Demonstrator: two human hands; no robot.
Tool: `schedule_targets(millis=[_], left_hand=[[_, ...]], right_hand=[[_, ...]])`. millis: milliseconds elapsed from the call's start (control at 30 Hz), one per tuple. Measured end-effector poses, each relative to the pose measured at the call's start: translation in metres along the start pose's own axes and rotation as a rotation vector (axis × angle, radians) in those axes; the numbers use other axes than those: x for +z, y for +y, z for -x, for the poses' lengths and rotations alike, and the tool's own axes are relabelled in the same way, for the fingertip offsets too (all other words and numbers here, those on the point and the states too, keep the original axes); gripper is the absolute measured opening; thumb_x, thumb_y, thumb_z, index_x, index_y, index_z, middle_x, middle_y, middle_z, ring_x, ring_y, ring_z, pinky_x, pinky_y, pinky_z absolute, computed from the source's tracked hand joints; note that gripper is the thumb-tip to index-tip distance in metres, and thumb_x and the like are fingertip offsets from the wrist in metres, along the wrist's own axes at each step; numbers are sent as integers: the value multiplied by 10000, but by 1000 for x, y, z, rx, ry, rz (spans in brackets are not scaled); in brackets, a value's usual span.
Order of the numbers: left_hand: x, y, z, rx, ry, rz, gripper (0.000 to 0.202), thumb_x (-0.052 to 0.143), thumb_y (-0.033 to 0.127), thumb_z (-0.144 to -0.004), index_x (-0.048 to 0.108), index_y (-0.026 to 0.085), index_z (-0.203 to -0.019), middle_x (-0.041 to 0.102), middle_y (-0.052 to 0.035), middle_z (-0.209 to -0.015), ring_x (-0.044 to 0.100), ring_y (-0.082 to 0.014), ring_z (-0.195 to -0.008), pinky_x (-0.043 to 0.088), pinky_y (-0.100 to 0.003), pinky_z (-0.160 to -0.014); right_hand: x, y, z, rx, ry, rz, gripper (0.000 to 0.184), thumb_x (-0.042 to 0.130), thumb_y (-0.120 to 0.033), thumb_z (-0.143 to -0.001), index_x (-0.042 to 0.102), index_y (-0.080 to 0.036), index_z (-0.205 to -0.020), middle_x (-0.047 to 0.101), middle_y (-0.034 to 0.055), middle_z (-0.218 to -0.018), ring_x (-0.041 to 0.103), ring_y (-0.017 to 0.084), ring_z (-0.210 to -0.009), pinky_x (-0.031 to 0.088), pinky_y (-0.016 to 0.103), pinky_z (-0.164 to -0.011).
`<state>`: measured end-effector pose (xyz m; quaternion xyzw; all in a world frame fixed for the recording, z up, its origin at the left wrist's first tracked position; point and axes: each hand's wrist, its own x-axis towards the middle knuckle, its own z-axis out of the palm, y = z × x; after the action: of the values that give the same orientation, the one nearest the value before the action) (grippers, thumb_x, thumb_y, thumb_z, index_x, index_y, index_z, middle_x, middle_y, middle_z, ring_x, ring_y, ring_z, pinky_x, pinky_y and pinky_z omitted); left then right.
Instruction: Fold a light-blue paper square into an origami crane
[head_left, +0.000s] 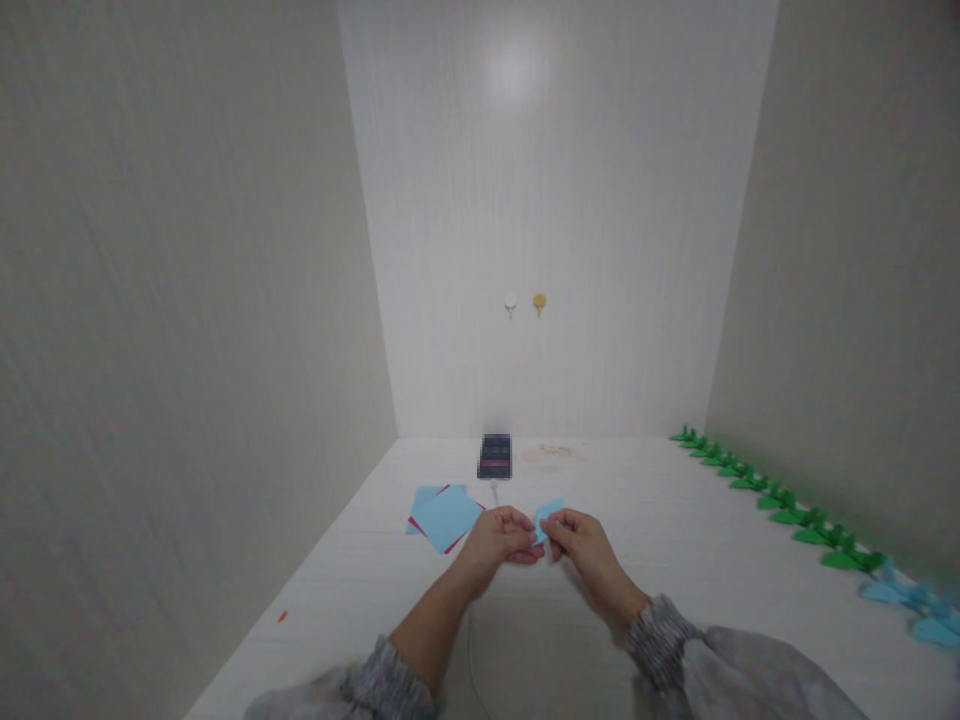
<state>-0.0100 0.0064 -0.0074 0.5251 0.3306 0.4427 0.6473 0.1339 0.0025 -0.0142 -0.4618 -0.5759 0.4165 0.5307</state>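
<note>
head view.

item: folded paper [551, 510], one piece, light blue, small. location: above the table [720, 590], between the two hands, right of the sheets.

item: left hand [501, 537]. fingers were curled well in, thumb and fingertips closed on the left edge of the folded paper. grey sleeve [386, 680] ended above the wrist.

item: right hand [581, 540]. thumb and forefinger were pinched together on the right part of the folded paper; the other fingers were bent beneath. a second grey sleeve [660, 640] covered the forearm.

item: sheets, a loose pile, lying askew just left of the left hand. a blue sheet [448, 518] was uppermost; red edges [451, 547] and a further blue sheet [424, 496] showed from under it.

item: dark device [495, 457], flat near the back wall [555, 200], screen blurred. a white cable [495, 492] lay at its near end. a pale cord [473, 660] ran between the forearms.

item: green pieces [784, 508], folded, in a long row beside the right wall [840, 300]; blue pieces [911, 598] continued the row at its near end.

item: white hook [511, 302] and yellow hook [539, 301], side by side on the back wall.

item: orange scrap [282, 616], near the table's left edge.
</note>
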Motion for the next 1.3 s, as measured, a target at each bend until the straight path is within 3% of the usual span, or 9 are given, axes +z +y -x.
schedule_targets(millis=[233, 433, 800, 1133, 1300], left_hand=[[2, -2, -1, 8, 19, -32, 308, 691, 239, -476, 523, 103, -694, 621, -54, -600, 585, -151, -575, 450, -285, -590], [-3, -1, -3, 14, 78, -8, 300, 693, 240, -467, 538, 106, -686, 624, -53, -606, 582, -149, -575, 443, -281, -594], [4, 4, -3, 119, 135, -96, 215, 670, 244, -493, 569, 111, -627, 617, -37, -584, 541, -109, -523, 400, -222, -546], [3, 1, -6, 128, 141, -120, 184, 666, 195, -464, 554, 115, -586, 592, -18, -534, 527, -109, -504, 385, -224, -526], [4, -2, -8, 133, 138, -98, 256, 662, 146, -455, 461, 139, -612, 522, 44, -473, 507, -91, -446, 367, -200, -466]], right_hand=[[0, 0, -1, 4, -27, 36, 261, 539, -394, -632, 521, -142, -566, 449, -52, -350, 386, 73, -340, 294, 189, -388], [-1, -8, 1, 27, -62, -177, 323, 542, -445, -619, 533, -137, -714, 540, -15, -495, 470, 90, -393, 370, 207, -415], [-1, -4, -1, 30, -41, -181, 274, 560, -405, -609, 502, -139, -638, 584, 9, -532, 491, 88, -395, 377, 212, -423], [2, 4, -5, 14, -29, -145, 196, 548, -331, -618, 441, -165, -622, 533, -30, -438, 500, 107, -411, 385, 222, -429], [3, 3, -4, -32, -16, -188, 206, 569, -262, -598, 393, -185, -672, 479, -75, -431, 487, 96, -399, 374, 213, -417]])
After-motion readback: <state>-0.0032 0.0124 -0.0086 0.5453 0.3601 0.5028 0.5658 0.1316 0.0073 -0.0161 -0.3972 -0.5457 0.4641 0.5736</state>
